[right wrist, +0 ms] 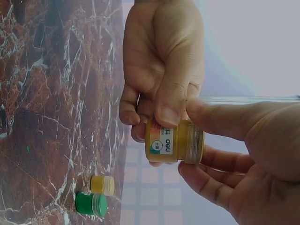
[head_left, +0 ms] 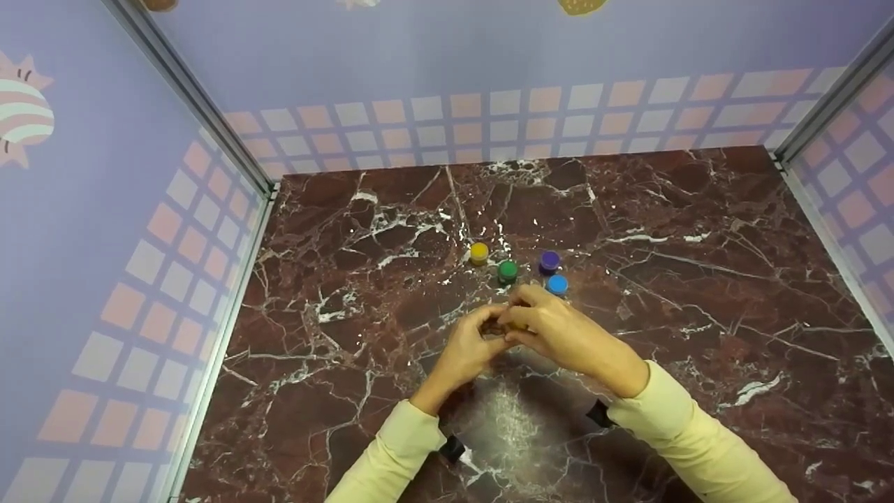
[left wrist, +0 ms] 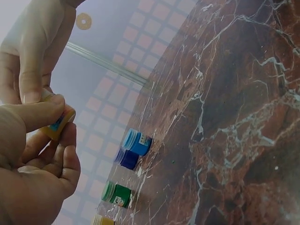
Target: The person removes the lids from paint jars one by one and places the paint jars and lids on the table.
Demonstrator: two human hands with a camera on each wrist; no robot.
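A small ochre-yellow paint jar (right wrist: pixel 161 143) with a clear ribbed lid (right wrist: pixel 194 143) is between my two hands, above the table. My left hand (head_left: pixel 466 349) grips the jar's labelled body, its thumb on the label. The thumb and fingers of my right hand (head_left: pixel 569 335) pinch the lid end. The head view mostly hides this jar behind my fingers. Just beyond my hands stand a green jar (head_left: pixel 508 272), a light blue jar (head_left: pixel 557 285), a purple-blue jar (head_left: pixel 550 262) and a yellow jar (head_left: pixel 478 253), all upright with lids on.
The table (head_left: pixel 314 405) has a dark red marbled top with white veins. A purple back wall (head_left: pixel 419 63) with pink and white squares rises behind it. Similar panels stand at the left and right, joined by metal corner posts (head_left: pixel 202 98).
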